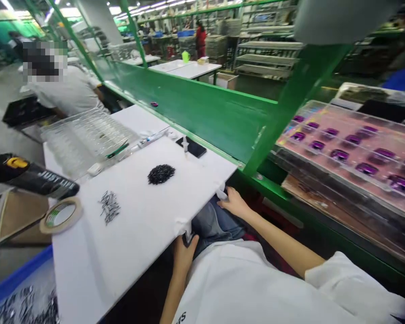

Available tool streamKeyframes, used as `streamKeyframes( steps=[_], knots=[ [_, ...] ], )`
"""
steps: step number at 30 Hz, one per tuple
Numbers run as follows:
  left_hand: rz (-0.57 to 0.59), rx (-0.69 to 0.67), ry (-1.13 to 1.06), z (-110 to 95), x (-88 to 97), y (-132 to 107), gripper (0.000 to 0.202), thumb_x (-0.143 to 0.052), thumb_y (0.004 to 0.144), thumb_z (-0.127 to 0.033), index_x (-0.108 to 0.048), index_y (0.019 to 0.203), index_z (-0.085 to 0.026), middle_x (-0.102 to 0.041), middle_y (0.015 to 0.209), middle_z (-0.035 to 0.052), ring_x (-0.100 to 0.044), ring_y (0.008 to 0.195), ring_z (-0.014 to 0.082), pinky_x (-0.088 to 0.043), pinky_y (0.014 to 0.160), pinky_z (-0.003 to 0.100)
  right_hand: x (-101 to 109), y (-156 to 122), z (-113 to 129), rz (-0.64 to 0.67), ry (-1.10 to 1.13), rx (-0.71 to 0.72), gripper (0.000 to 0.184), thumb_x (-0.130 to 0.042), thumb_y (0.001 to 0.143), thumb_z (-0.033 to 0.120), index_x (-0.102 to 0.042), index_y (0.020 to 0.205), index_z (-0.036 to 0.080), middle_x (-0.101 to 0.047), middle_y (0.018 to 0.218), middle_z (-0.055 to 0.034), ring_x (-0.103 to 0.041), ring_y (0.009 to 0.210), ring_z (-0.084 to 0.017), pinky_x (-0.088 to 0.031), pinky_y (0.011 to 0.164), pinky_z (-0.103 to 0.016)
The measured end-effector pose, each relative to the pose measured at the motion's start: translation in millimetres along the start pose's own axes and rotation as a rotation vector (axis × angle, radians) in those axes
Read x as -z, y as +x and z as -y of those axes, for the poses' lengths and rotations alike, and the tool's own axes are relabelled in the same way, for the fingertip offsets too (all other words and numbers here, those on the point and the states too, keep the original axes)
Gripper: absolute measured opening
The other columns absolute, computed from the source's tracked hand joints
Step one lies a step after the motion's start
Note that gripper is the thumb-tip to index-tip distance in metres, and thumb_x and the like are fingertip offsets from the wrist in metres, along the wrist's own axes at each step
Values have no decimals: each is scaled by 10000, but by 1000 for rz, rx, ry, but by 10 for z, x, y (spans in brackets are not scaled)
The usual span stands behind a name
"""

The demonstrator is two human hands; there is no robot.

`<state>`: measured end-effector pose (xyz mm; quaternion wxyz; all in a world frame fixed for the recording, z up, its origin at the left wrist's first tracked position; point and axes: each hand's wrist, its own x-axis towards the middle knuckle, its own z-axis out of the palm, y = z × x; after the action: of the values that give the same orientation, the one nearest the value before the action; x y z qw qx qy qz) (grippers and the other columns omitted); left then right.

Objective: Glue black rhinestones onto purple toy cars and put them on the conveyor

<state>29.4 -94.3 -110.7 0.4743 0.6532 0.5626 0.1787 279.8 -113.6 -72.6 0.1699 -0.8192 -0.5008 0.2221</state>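
My left hand [184,252] is tucked under the near edge of the white table [138,225], fingers curled around something dark that I cannot make out. My right hand [234,203] rests on my knee by the table's corner, fingertips touching a bit of white tape [222,194] there; it holds nothing. On the tabletop lie a heap of small black parts [161,173] and a scatter of small silver metal pieces [110,208]. Both hands are off the tabletop, near my jeans.
A roll of tape [60,215], a clear plastic tray [87,135], a black phone [191,146] and a syringe-like tube [151,138] are on the table. A green conveyor frame [202,108] runs alongside. Trays of purple parts [351,153] sit right. A co-worker [67,90] sits further up.
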Motion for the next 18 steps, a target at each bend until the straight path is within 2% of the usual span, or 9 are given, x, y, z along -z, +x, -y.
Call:
streamKeyframes(
  steps=[2, 4, 7, 9, 11, 13, 16, 18],
  knots=[
    [20, -5, -66, -64, 55, 22, 409, -496, 747, -458, -574, 996, -143, -596, 1120, 156, -471, 1169, 318, -326, 1010, 447, -7, 122, 23, 117, -24, -20, 342, -512, 865, 353, -527, 1130, 138, -549, 1126, -78, -556, 986, -179, -488, 834, -386],
    [90, -18, -123, -149, 122, -27, 385, -475, 767, -444, -598, 953, -130, -629, 1044, 142, -530, 1084, 300, -369, 969, 425, 53, 144, 44, 198, -51, -39, 320, -503, 870, 357, -543, 1098, 135, -570, 1075, -66, -572, 934, -162, -501, 798, -356],
    [258, -49, -183, -295, 244, -191, 376, -498, 762, -398, -608, 961, -99, -652, 959, 118, -592, 921, 257, -460, 824, 355, 271, 42, 33, 226, -115, -51, 297, -504, 867, 362, -560, 1050, 135, -592, 1010, -58, -580, 889, -152, -493, 785, -345],
    [362, -81, -191, -386, 334, -320, 364, -540, 743, -385, -616, 948, -94, -655, 922, 96, -591, 852, 229, -471, 749, 308, 462, -56, -2, 223, -166, -45, 233, -531, 837, 337, -589, 949, 141, -623, 905, -54, -598, 831, -176, -476, 743, -335],
    [412, -106, -177, -466, 422, -437, 360, -548, 747, -402, -614, 928, -98, -645, 904, 78, -572, 821, 208, -458, 715, 279, 640, -143, -41, 203, -211, -42, 181, -531, 801, 306, -600, 866, 153, -641, 806, -64, -615, 779, -224, -449, 684, -332],
    [392, -109, -144, -538, 502, -534, 352, -505, 779, -418, -594, 920, -107, -628, 899, 66, -551, 809, 193, -437, 698, 266, 774, -215, -66, 171, -237, -44, 198, -515, 774, 298, -604, 888, 163, -656, 793, -82, -626, 772, -264, -435, 654, -340],
    [306, -68, -45, -627, 591, -661, 296, -446, 820, -406, -567, 867, -140, -612, 852, 48, -535, 774, 191, -401, 682, 280, 890, -325, -37, 114, -229, -30, 354, -527, 745, 344, -583, 1038, 153, -650, 1010, -132, -608, 941, -302, -452, 750, -377],
    [265, -38, 32, -659, 621, -742, 257, -454, 817, -394, -567, 814, -163, -611, 810, 41, -538, 766, 210, -385, 700, 307, 938, -390, 45, 84, -201, -1, 426, -492, 773, 401, -544, 1125, 168, -614, 1124, -126, -579, 1030, -284, -450, 829, -384]
  ],
)
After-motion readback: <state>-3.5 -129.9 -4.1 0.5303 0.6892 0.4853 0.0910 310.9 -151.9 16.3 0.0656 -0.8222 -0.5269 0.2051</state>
